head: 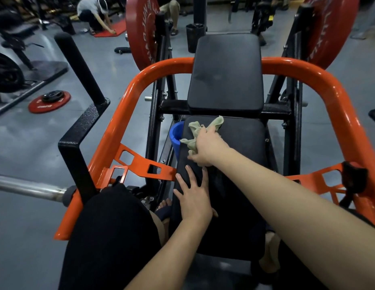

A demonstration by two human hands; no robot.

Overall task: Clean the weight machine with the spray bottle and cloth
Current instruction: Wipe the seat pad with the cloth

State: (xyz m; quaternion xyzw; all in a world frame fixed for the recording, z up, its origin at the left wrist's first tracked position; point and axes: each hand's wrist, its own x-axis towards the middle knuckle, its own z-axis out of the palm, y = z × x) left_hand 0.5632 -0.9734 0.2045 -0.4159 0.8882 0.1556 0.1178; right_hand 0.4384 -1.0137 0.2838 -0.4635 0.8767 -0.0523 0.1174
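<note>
Weight machine [130,91] lettering is showing first at far left, where a small red plate [36,105] is lying flat on the floor [25,132] with white print too small to read. The big red plate [140,32] on the machine's left side is carrying white capital letters around its face. They are blurred and partly cut off, so no word can be made out.

Further right, the left grip [195,195] is resting flat on the near left part of the black seat pad [234,206]. Its fingers are lying straight and spread, holding nothing, and its forearm is coming up from the bottom edge. Just beyond its fingertips, the right grip [205,147] is bunching the pale green cloth [194,127] and pressing it onto the pad's far left part, beside a blue tube [175,132]. The cloth is spilling out past the fingers toward the back pad [226,74]. The right arm is stretching straight in from the lower right.

At far right, another red plate [329,28] is showing similar white letters, also unreadable.
</note>
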